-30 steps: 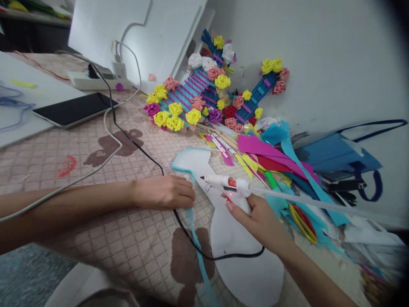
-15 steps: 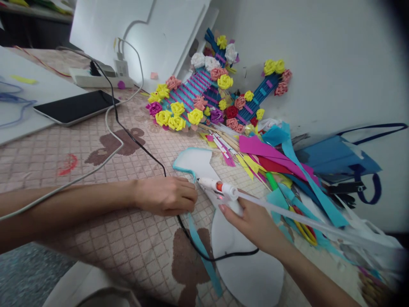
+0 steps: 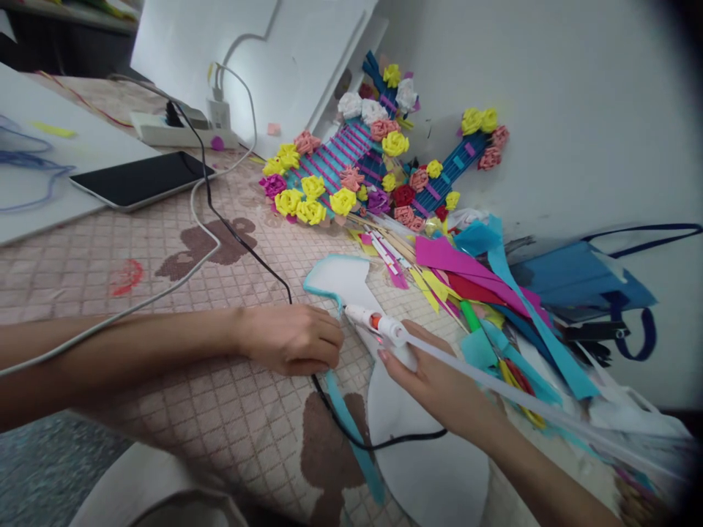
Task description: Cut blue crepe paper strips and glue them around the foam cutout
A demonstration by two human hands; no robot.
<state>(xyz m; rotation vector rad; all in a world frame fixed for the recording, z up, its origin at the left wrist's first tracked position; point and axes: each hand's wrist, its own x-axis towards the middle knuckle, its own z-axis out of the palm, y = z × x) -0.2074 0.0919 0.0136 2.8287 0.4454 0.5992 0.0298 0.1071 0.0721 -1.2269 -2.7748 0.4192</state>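
My right hand (image 3: 433, 380) grips a white hot glue gun (image 3: 381, 328) with a long clear glue stick (image 3: 527, 406) out of its back; its nozzle points left at the edge of a white foam cut-out (image 3: 422, 446). My left hand (image 3: 294, 338), fingers curled, pinches a turquoise strip (image 3: 351, 432) against that edge, right beside the nozzle. The strip trails down toward me. The cut-out's upper lobe (image 3: 343, 278) carries a turquoise border.
A black cord (image 3: 242, 245) and a white cable (image 3: 165, 289) cross the quilted mat. A dark tablet (image 3: 140, 179) lies at left, a power strip (image 3: 181, 132) behind it. Paper-flower crafts (image 3: 351, 172) lean at the wall. Coloured foam strips (image 3: 483, 285) and a blue bag (image 3: 582, 271) pile at right.
The glue gun has swung down and left until its nozzle is at the cut-out's edge beside my left fingers. The left hand has stayed on the turquoise strip.
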